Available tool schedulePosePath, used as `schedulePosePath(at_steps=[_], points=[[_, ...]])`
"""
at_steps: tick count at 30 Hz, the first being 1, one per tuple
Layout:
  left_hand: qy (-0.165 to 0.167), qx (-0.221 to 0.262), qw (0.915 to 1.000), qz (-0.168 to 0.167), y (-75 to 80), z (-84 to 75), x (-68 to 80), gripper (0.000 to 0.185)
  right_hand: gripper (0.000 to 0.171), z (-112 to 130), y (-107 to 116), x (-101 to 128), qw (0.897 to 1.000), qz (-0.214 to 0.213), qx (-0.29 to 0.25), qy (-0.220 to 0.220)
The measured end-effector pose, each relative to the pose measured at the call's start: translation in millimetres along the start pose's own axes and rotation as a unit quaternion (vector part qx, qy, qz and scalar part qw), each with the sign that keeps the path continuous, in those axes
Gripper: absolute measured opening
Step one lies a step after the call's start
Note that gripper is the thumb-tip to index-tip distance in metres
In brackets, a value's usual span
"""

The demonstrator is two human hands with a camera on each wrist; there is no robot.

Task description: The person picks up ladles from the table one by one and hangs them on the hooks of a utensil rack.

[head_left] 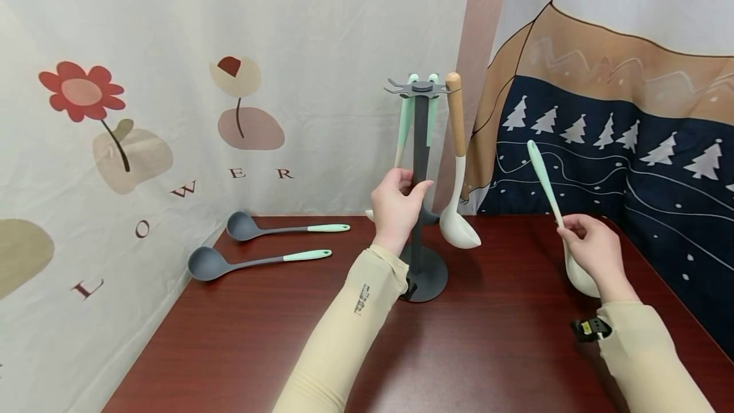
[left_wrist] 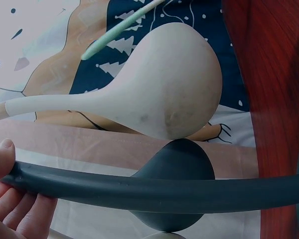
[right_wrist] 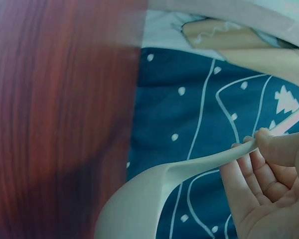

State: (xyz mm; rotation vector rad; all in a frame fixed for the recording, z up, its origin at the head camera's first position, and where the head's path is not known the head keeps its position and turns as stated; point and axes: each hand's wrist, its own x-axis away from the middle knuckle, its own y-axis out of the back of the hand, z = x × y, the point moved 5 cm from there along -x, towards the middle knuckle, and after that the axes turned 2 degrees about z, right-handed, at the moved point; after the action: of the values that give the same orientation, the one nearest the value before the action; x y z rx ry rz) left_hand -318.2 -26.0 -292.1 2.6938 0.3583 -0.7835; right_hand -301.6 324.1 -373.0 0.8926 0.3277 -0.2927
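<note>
Near the middle of the table stands a dark grey utensil rack (head_left: 421,145) with a round base and hooks on top. My left hand (head_left: 397,206) grips its post; the left wrist view shows thumb and fingers (left_wrist: 27,211) on either side of the post (left_wrist: 164,194). At the right, my right hand (head_left: 593,250) pinches a white ladle (right_wrist: 139,199) by its stem, mint handle (head_left: 541,167) pointing up and bowl low over the table. On the rack hang a white ladle with a wooden handle (head_left: 455,116) and two mint-handled utensils (head_left: 404,123), partly hidden behind the post and my left hand.
Two dark grey ladles with mint handles, a farther one (head_left: 242,227) and a nearer one (head_left: 209,264), lie on the left of the red-brown table (head_left: 258,349). A printed curtain (head_left: 332,50) hangs behind, and a navy patterned cloth (head_left: 676,209) lines the right side.
</note>
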Motion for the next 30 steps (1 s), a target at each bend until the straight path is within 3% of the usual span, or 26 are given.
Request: schedulePosePath(at_steps=[30], points=[[0.005, -0.006, 1.0000, -0.004, -0.4, 0.3, 0.8, 0.020, 0.019, 69.5, 3.4, 4.3, 0.995, -0.043, -0.087, 0.034]])
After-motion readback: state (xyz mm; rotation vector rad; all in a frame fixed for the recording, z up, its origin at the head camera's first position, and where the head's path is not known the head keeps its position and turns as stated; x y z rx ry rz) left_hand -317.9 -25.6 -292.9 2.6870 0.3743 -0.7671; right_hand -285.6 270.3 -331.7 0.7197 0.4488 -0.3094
